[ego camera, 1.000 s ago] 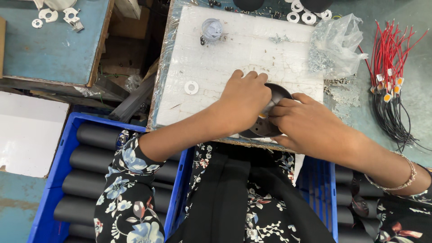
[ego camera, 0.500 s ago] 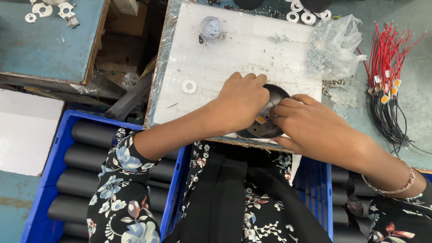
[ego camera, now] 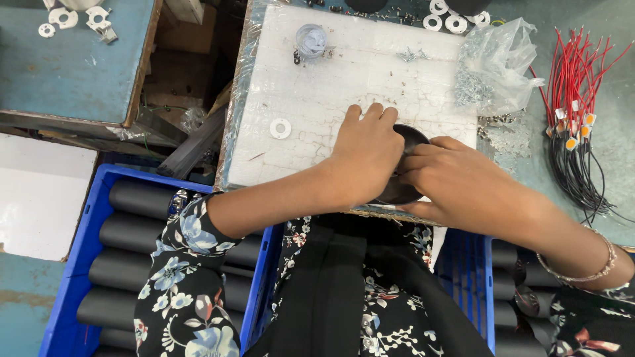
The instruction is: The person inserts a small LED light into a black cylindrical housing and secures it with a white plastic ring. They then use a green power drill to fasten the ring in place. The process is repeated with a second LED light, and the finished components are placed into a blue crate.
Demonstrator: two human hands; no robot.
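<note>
Here, a blue crate [ego camera: 73, 264] of black tubes [ego camera: 132, 231] sits at the left, and a white washer [ego camera: 280, 128] lies on the white board [ego camera: 370, 66]. The left hand [ego camera: 367, 155] and right hand [ego camera: 456, 182] close together over a dark round part [ego camera: 407, 135] at the board's near edge. It looks rigid, light and smooth, best held by its rim. Red wires [ego camera: 582, 86] lie far right.

A crumpled clear plastic bag [ego camera: 496, 63] of small metal screws sits upper right on the white board; small yellow-white square tags [ego camera: 574, 125] (lettering unreadable) cling to red wires at far right.
</note>
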